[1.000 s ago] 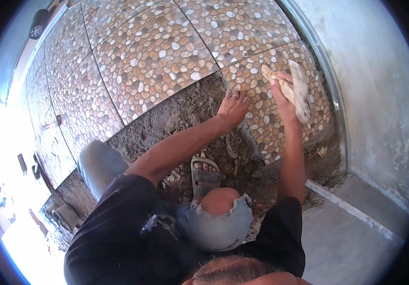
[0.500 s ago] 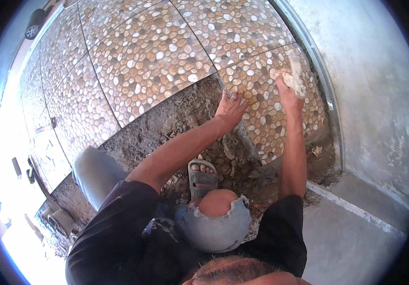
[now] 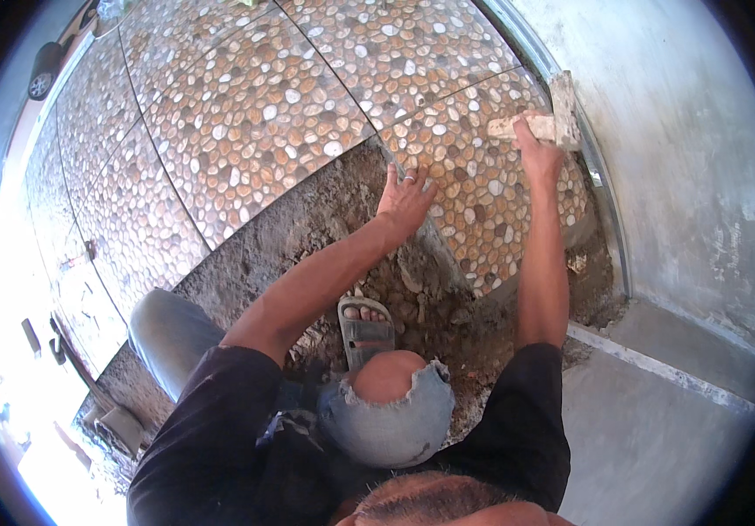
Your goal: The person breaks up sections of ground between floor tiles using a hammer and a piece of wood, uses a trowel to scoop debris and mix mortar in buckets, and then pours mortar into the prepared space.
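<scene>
My right hand [image 3: 539, 156] is closed round the short handle of a T-shaped wooden mallet [image 3: 564, 107], pale and crusted. The mallet's head is over the tile's right side, near the wall. Under it lies a pebble-patterned floor tile [image 3: 487, 206] in brown, orange and white. My left hand [image 3: 406, 202], a ring on one finger, rests with fingers spread on this tile's left edge. It holds nothing. Below my left wrist, rough grey mortar and soil [image 3: 351, 197] are exposed beside the tile.
More pebble-patterned tiles [image 3: 246, 114] run to the far left. A metal strip [image 3: 610, 188] follows the foot of the grey wall [image 3: 684, 158]. My sandalled foot [image 3: 366, 329] stands on the soil. At the left lies a long-handled shovel [image 3: 119, 427], and a wheel [image 3: 42, 84] shows far off.
The mallet, blurred before, has shifted right toward the wall and now shows sharply in my right hand. My left hand stays on the tile's edge. The whole view has shifted slightly.
</scene>
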`<state>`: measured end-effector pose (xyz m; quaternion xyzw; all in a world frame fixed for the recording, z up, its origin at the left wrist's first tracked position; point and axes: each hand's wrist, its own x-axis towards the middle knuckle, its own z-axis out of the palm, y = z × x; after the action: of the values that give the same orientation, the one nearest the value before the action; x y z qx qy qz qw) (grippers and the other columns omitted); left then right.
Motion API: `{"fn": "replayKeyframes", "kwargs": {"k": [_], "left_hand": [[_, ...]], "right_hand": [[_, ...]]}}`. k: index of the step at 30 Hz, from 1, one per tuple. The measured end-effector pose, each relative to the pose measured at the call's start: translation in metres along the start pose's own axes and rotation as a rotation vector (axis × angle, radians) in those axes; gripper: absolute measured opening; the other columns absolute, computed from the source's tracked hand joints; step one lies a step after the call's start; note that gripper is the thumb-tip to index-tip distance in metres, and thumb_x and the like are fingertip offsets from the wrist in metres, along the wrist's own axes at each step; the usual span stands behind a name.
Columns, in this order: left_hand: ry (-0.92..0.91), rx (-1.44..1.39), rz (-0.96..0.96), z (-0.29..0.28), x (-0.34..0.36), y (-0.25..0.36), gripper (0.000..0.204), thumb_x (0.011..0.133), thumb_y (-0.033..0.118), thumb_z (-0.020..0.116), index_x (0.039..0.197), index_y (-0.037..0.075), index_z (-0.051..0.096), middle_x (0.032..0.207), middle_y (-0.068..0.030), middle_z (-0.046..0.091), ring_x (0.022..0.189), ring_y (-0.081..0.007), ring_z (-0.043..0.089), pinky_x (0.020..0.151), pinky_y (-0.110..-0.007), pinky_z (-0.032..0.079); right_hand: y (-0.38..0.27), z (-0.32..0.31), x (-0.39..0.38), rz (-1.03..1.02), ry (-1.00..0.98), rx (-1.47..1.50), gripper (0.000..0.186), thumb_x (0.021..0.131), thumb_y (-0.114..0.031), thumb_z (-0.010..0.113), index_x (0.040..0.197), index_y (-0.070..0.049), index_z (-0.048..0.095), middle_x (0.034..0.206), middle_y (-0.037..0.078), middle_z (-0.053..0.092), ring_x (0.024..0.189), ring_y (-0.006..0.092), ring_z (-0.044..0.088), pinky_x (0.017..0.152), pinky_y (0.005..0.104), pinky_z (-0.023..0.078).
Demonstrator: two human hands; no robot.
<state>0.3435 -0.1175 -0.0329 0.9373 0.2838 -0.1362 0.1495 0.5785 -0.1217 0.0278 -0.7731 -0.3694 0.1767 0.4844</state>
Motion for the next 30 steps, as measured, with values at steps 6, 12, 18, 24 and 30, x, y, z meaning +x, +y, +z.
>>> {"fn": "replayKeyframes", "kwargs": {"k": [6,12,18,24,30], "left_hand": [[-0.004,0.068,0.018,-0.003,0.003,0.002,0.053,0.086,0.016,0.053,0.136,0.010,0.037,0.144,-0.0183,0.029,0.130,-0.0308,0.033,0.105,-0.059,0.019],[-0.006,0.074,0.008,-0.004,0.001,0.003,0.062,0.080,0.016,0.061,0.137,0.013,0.037,0.143,-0.0170,0.030,0.130,-0.0312,0.034,0.105,-0.057,0.023],[-0.017,0.079,0.001,-0.002,0.004,0.005,0.063,0.081,0.016,0.061,0.138,0.013,0.035,0.145,-0.0165,0.027,0.129,-0.0308,0.035,0.106,-0.057,0.021],[-0.028,0.103,-0.002,0.000,0.002,0.003,0.052,0.088,0.016,0.050,0.138,0.013,0.037,0.145,-0.0171,0.028,0.131,-0.0297,0.033,0.106,-0.058,0.020],[-0.033,0.100,-0.006,0.001,0.005,0.004,0.054,0.087,0.015,0.051,0.138,0.013,0.035,0.145,-0.0147,0.028,0.131,-0.0288,0.033,0.105,-0.059,0.021]], "right_hand": [[0.006,0.009,-0.036,-0.151,-0.153,0.111,0.023,0.079,-0.006,0.065,0.101,0.001,0.060,0.094,0.010,0.063,0.074,0.0156,0.062,0.059,0.0272,0.053],[-0.004,0.015,-0.072,-0.044,-0.137,0.233,0.020,0.076,-0.013,0.068,0.092,-0.002,0.065,0.082,0.007,0.065,0.073,0.0149,0.062,0.066,0.0298,0.049],[-0.008,0.002,-0.093,-0.104,-0.175,0.071,0.016,0.081,-0.004,0.063,0.096,0.002,0.062,0.086,0.008,0.064,0.072,0.0120,0.060,0.063,0.0256,0.050],[-0.014,-0.010,-0.112,-0.103,-0.156,0.067,0.016,0.078,-0.004,0.066,0.093,0.001,0.062,0.090,0.009,0.064,0.078,0.0140,0.061,0.069,0.0261,0.050],[-0.002,-0.028,-0.128,-0.089,-0.170,-0.016,0.015,0.080,-0.003,0.065,0.094,0.001,0.061,0.091,0.009,0.064,0.078,0.0129,0.061,0.065,0.0256,0.050]]}}
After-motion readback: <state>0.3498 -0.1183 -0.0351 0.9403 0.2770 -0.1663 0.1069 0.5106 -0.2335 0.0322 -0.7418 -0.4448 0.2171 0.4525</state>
